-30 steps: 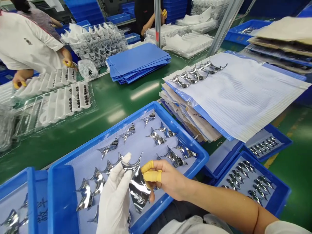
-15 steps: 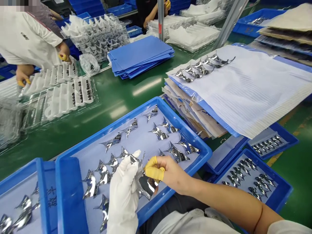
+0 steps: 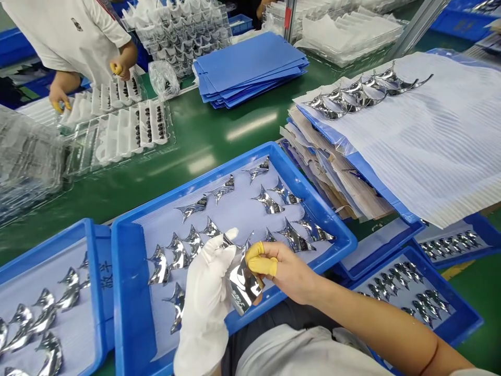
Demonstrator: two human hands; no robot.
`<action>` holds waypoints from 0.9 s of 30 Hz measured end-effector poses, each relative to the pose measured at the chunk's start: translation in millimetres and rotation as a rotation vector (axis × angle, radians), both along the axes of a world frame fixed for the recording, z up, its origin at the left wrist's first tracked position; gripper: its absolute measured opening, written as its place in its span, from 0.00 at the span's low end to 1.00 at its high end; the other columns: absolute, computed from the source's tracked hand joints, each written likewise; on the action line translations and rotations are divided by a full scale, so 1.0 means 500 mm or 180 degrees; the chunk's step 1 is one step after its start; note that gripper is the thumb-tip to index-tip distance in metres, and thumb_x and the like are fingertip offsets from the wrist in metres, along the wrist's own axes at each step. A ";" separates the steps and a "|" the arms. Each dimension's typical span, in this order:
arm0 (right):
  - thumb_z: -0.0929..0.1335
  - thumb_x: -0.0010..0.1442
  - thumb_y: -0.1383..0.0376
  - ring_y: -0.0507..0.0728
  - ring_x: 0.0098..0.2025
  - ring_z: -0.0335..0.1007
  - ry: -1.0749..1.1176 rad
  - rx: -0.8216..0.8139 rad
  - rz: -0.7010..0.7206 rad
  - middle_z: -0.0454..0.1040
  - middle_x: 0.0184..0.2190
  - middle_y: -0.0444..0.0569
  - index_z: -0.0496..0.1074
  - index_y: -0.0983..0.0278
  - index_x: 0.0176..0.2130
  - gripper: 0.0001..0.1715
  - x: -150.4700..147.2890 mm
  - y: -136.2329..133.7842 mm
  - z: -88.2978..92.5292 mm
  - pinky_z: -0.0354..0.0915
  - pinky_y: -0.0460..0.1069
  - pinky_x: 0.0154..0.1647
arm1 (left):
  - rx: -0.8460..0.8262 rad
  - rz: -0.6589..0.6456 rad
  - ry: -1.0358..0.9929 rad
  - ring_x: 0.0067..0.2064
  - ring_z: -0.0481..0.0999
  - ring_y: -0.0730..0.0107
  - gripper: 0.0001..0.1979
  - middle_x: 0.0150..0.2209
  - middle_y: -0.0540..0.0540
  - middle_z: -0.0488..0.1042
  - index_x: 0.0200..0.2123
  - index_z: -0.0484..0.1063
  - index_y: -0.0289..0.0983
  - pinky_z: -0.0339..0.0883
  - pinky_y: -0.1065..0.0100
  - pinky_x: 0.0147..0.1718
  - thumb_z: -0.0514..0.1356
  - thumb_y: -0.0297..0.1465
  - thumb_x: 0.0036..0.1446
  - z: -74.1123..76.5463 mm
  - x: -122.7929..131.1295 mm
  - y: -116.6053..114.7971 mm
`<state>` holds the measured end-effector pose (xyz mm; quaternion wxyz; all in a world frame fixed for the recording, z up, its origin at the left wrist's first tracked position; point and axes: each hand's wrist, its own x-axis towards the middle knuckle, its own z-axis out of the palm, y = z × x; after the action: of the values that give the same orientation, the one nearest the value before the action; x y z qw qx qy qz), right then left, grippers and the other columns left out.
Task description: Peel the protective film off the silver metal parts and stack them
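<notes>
A shiny chrome-coloured curved trim piece (image 3: 241,292) is held up over the near edge of a blue tray (image 3: 133,303). White lettering shows near its lower end. My left hand (image 3: 207,292), in a white glove, is closed around the left side of the piece. My right hand (image 3: 287,269) has yellow finger cots on thumb and forefinger, pinched together at the piece's upper right edge. Whether a thin film lies between those fingertips cannot be made out. Similar pointed chrome pieces (image 3: 295,237) lie in rows on the tray's pale lining.
Another blue tray (image 3: 94,292) with chrome pieces stands at left. Blue sheets (image 3: 250,60) are stacked behind. At right, a tall layered stack (image 3: 422,136) carries more pieces, with trays (image 3: 465,318) lower down. Across the green table, a co-worker (image 3: 90,42) handles clear packing trays (image 3: 129,130).
The held piece has turned, so its lettered face now shows. Both hands stay on it. The view has shifted, and surrounding things sit differently in the picture.
</notes>
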<state>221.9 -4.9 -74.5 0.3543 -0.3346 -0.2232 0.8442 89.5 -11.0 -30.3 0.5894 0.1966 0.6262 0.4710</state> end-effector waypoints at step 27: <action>0.72 0.54 0.60 0.48 0.23 0.64 -0.1443 0.1363 0.0172 0.70 0.23 0.42 0.76 0.67 0.36 0.12 0.123 0.021 0.056 0.63 0.45 0.25 | 0.0324 -0.0160 0.1525 0.29 0.73 0.69 0.31 0.29 0.49 0.75 0.54 0.74 0.39 0.71 0.69 0.30 0.66 0.48 0.50 -0.039 -0.005 0.005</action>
<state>283.5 5.6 -46.4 0.3354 -0.4261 -0.4780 0.6910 87.1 -8.4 -49.8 0.4249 0.3476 0.7185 0.4271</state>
